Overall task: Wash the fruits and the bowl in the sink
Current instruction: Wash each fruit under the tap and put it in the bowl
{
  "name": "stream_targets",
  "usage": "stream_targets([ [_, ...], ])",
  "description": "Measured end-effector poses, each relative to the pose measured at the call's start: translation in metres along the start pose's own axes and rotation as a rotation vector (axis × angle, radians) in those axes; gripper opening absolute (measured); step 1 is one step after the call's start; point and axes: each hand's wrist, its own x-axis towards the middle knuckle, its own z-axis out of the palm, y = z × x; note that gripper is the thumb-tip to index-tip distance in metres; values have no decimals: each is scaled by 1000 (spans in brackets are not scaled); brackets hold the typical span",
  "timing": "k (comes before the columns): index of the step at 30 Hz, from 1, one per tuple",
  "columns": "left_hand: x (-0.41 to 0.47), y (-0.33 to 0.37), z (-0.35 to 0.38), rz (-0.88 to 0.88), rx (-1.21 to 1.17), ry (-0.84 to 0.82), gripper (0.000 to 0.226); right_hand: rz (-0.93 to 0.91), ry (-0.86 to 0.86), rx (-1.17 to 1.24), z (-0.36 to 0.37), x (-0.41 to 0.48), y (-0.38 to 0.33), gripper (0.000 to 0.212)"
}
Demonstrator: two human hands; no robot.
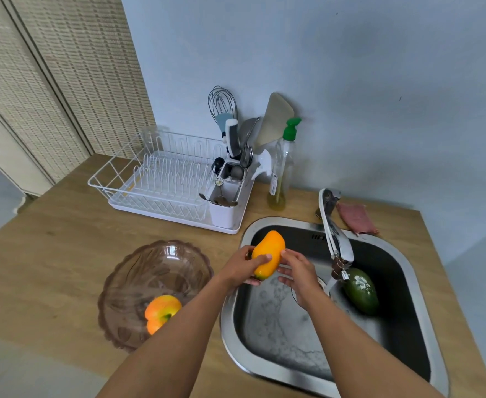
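Observation:
Over the left side of the steel sink, my left hand grips a yellow mango held upright. My right hand touches the mango's right side with its fingertips, fingers spread. A green mango lies in the basin at the right, under the faucet, and water runs from the spout beside it. A brownish glass bowl stands on the wooden counter left of the sink, with an orange fruit inside it.
A white dish rack with a utensil caddy stands behind the bowl. A soap bottle with a green pump is behind the sink, and a pink cloth lies beside the faucet base. The wall is close behind.

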Motion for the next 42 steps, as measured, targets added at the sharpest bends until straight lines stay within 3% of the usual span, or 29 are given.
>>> stream_targets([
  [3, -2, 7, -6, 10, 5, 28, 66, -3, 32, 3, 2, 2, -5, 12],
  [6, -9, 25, -18, 73, -36, 98, 50, -60, 44, -59, 12, 4, -11, 14],
  [11, -42, 36, -62, 138, 148, 153, 32, -110, -89, -176, 54, -8, -15, 13],
  [16, -90, 18, -111, 106, 98, 326, 15, -126, -198, -334, 96, -16, -2, 15],
  [19, -110, -3, -141, 65, 120, 497, 25, -126, -239, -451, 118, -18, 7, 12],
  [22, -114, -34, -163, 66, 267, 586, 54, -187, -262, -601, 131, -20, 14, 16],
  [26, -116, -60, -171, 65, 448, 636, 40, -250, -297, -762, 139, -24, 22, 21],
  [31, -109, -73, -176, 57, 491, 646, 66, -257, -278, -836, 144, -23, 24, 22],
  [37, -104, -68, -174, 87, 595, 611, 49, -265, -252, -797, 141, -20, 26, 18],
  [42, -93, -63, -170, 102, 599, 560, 56, -244, -192, -769, 133, -12, 22, 21],
])
